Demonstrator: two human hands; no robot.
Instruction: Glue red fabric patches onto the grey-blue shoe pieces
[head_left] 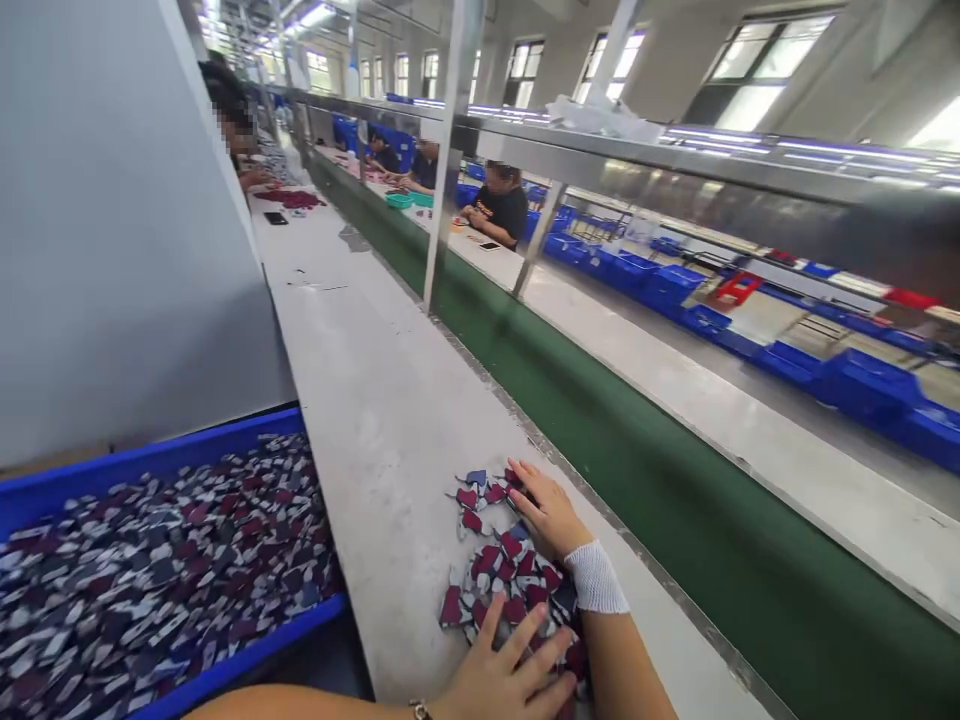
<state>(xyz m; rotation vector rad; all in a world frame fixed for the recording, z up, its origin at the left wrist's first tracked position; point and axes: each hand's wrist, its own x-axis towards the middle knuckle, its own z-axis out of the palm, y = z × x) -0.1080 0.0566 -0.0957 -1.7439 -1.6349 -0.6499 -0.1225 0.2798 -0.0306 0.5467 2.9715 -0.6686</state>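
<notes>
A loose heap of small flat pieces point(506, 570), maroon, dark grey and whitish, lies on the white table; their exact kind I cannot make out. My left hand point(506, 670) rests spread over the near part of the heap, palm down. Farther up, my right hand point(551, 505) lies along the heap's right side, fingers apart, its fingertips touching a few pieces at the far end. A white mesh band point(596, 577) wraps the right wrist, and a bracelet point(420, 710) circles the left one. Neither hand grips anything that shows.
At left, a blue bin point(247, 448) holds many similar pieces beside a grey panel point(135, 240). A green conveyor belt point(600, 450) runs past the table's right edge, under a metal frame point(446, 190). Several people sit farther off, one in a black shirt point(501, 212).
</notes>
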